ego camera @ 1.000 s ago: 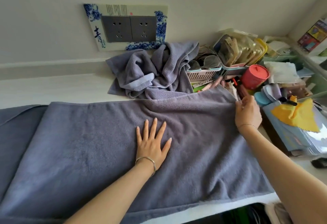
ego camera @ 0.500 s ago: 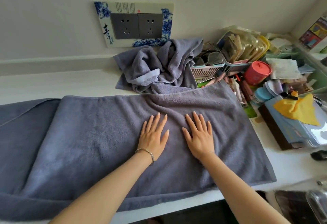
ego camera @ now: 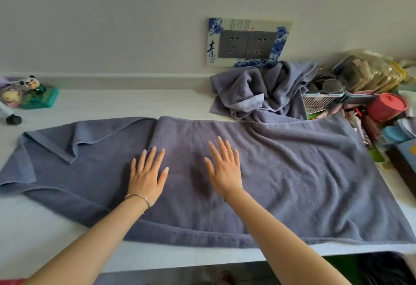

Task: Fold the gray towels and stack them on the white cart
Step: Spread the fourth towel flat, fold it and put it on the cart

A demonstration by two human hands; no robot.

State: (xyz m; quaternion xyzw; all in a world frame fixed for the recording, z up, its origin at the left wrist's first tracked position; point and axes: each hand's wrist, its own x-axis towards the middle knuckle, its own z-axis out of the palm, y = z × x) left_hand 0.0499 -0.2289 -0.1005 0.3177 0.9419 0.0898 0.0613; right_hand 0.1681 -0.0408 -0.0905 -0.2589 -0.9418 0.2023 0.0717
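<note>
L hand (ego camera: 147, 172) flat on towel (ego camera: 304, 172), palm down, fingers straight + spread, gripping nothing; bangle (ego camera: 137, 196) on wrist. R hand (ego camera: 225, 167) just beside it, same: flat, fingers spread, pressing cloth. Towel lies lengthwise on white top (ego camera: 45, 228), folded layer over right part, left end rumpled w/ corner flipped. Behind: 2nd towel (ego camera: 258, 91) crumpled by wall, touching flat one's far edge. Far right: basket (ego camera: 319, 102), red tub (ego camera: 387, 106). Far left: panda toy (ego camera: 32, 84). Socket plate (ego camera: 247, 43) on wall.
</note>
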